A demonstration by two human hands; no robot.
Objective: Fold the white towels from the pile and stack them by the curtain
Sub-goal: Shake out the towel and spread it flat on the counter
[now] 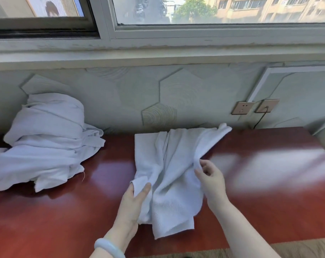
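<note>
A crumpled white towel (173, 164) lies in the middle of the red-brown table (260, 192), one corner reaching the wall. My left hand (133, 202) grips its bunched lower left edge between thumb and fingers. My right hand (211, 180) pinches a fold on its right side, lifting it slightly. A heap of unfolded white towels (44, 142) sits at the left against the wall. A bit of pale fabric (323, 131) shows at the far right edge; I cannot tell if it is the curtain.
A patterned wall with two sockets (255, 107) and a plugged-in black cable (259, 120) runs behind the table, under a window sill (158, 54). A beige surface (297, 248) borders the table's near edge. I wear a pale bracelet (109, 247) on my left wrist.
</note>
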